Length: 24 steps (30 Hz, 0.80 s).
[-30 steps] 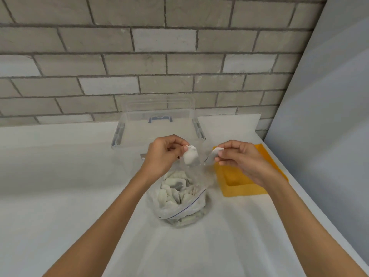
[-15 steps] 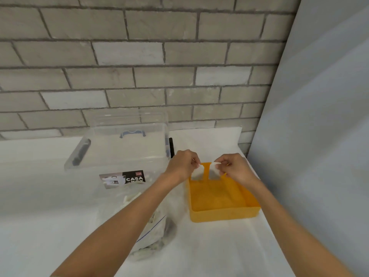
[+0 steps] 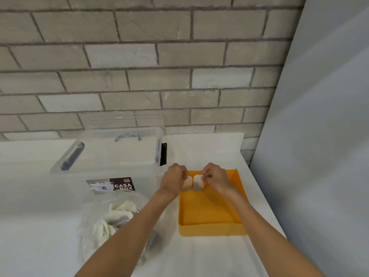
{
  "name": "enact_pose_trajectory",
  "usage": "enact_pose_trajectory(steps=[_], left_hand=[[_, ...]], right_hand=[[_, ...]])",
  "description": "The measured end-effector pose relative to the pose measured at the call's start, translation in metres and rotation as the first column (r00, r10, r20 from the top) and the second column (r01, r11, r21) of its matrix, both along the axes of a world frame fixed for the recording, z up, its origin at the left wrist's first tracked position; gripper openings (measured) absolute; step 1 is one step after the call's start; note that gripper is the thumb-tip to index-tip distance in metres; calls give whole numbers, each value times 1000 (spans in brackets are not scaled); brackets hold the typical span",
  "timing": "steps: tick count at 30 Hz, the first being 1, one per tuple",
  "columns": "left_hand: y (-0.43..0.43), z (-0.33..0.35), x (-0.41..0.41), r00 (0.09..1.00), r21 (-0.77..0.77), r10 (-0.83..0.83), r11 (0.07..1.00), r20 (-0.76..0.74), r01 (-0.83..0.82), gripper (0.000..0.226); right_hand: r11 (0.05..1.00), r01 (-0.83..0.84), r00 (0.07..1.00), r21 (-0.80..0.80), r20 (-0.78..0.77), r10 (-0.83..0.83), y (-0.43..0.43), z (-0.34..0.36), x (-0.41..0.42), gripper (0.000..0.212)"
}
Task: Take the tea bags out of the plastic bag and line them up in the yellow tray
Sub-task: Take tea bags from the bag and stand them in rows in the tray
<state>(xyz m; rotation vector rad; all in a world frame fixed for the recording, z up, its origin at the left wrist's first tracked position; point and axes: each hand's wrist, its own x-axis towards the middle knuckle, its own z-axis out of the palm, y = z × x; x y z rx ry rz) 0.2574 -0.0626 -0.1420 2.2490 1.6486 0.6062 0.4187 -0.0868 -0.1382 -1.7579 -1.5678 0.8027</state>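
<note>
Two tea bags (image 3: 187, 183) (image 3: 198, 183) held, one yellow tray (image 3: 211, 229), one plastic bag (image 3: 89, 226), one clear box (image 3: 119, 156).

Left hand (image 3: 173, 179) hides about half of the left tea bag (image 3: 187, 184). Right hand (image 3: 216, 179) pinches the right tea bag (image 3: 198, 183), fingertips hidden. Can't tell if either bag touches the yellow tray (image 3: 211, 228) floor. Left forearm covers the right part of the plastic bag (image 3: 95, 226); contents blurred, count unclear. Box label (image 3: 111, 185): small print unreadable. Forearms cut at near edge.

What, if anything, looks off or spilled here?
Nothing stands out. The left hand and right hand each pinch one tea bag over the far end of the yellow tray; remaining tea bags sit inside the plastic bag.
</note>
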Motion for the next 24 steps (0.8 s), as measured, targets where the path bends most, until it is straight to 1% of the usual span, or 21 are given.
enact_pose_trajectory(steps=[4, 7, 10, 18, 22, 24], left_hand=[[-2, -5, 0, 996, 50, 89, 995, -1, -89, 17], [-4, -8, 0, 994, 79, 107, 991, -19, -106, 18], [-4, -11, 2, 994, 107, 111, 988, 8, -112, 16], [-5, -16, 3, 993, 134, 116, 984, 13, -116, 13], [-6, -16, 3, 992, 135, 123, 983, 10, -124, 15], [-7, -14, 4, 992, 129, 128, 983, 7, -127, 17]], right_hand=[[1000, 12, 1000, 29, -3, -12, 3, -7, -9, 14], [996, 31, 999, 79, 33, -33, 3, -10, -16, 14], [992, 36, 996, 119, 81, -46, 2, -9, -22, 15], [994, 19, 984, 112, 176, -39, -1, -6, -27, 9], [994, -17, 965, 105, 263, -11, -4, -3, -25, 7], [995, -34, 947, 91, 320, 3, -5, -2, -24, 9]])
